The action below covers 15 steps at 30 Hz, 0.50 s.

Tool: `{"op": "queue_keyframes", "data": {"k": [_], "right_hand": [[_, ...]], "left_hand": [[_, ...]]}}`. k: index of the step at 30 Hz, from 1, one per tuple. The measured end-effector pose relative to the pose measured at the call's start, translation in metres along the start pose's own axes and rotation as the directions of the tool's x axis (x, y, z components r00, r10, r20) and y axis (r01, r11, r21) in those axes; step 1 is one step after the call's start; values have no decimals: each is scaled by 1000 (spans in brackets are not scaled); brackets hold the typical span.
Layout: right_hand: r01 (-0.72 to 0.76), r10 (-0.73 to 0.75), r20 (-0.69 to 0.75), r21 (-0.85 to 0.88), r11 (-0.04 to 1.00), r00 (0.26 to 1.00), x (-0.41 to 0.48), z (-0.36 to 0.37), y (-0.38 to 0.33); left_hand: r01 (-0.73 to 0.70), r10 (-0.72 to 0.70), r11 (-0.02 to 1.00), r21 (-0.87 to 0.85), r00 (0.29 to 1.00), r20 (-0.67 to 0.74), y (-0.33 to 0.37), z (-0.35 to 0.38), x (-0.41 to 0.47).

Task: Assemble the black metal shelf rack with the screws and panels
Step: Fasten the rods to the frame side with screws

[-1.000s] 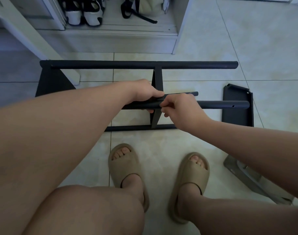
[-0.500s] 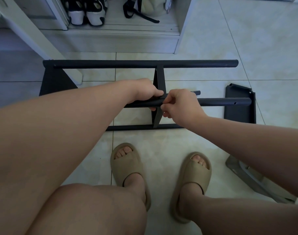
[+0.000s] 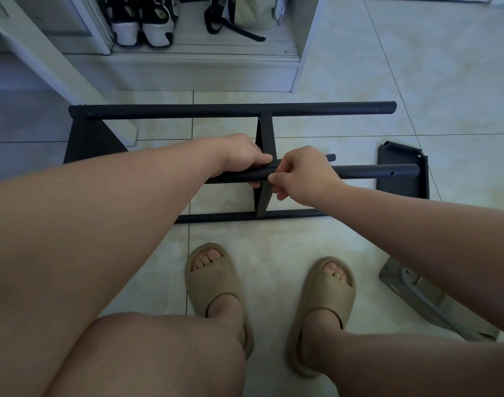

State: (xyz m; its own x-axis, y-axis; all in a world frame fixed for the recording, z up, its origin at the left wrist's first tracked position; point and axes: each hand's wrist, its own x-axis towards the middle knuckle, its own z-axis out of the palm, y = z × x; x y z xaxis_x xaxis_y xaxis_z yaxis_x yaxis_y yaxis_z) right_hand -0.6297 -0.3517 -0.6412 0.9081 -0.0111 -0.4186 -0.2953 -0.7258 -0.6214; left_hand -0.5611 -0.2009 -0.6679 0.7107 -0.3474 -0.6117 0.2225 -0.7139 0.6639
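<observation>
Rack (image 3: 233, 110) lies half-built on the floor (image 3: 417, 67), left hand (image 3: 242, 159) curled round its tube (image 3: 374, 171), right hand (image 3: 305, 173) pinching the panel (image 3: 263, 138) where they cross (no screw visible), so a shifting tube could spoil the alignment.

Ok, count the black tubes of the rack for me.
4. The far tube by the cabinet; the middle tube, held by the left hand and right hand; a tube tip just behind it; the near tube by the sandals. More may be hidden.
</observation>
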Motion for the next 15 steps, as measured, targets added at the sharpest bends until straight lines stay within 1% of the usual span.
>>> {"op": "queue_keyframes", "data": {"k": [2,4,6,9,11,14,15], "right_hand": [[44,-44,5,-133,990,999,3,-3,1],[72,-78,-7,-283,956,997,4,-6,5],[74,-97,-43,-374,925,994,5,-11,11],[124,-177,-97,-406,905,979,8,-21,24],[186,-232,-75,-388,903,970,9,-24,30],[330,-352,-12,-317,889,936,4,-20,36],[342,-361,-10,-293,893,933,3,-17,36]], "left_hand": [[-14,14,1000,5,999,-31,1,4,2],[-38,39,999,20,997,-61,3,9,4],[-50,52,998,38,997,-60,7,13,5],[-64,67,996,54,997,-48,14,15,9],[-76,78,995,59,996,-37,16,17,11],[-80,82,995,54,996,-22,16,19,13],[-81,82,996,47,996,-21,16,19,14]]}}
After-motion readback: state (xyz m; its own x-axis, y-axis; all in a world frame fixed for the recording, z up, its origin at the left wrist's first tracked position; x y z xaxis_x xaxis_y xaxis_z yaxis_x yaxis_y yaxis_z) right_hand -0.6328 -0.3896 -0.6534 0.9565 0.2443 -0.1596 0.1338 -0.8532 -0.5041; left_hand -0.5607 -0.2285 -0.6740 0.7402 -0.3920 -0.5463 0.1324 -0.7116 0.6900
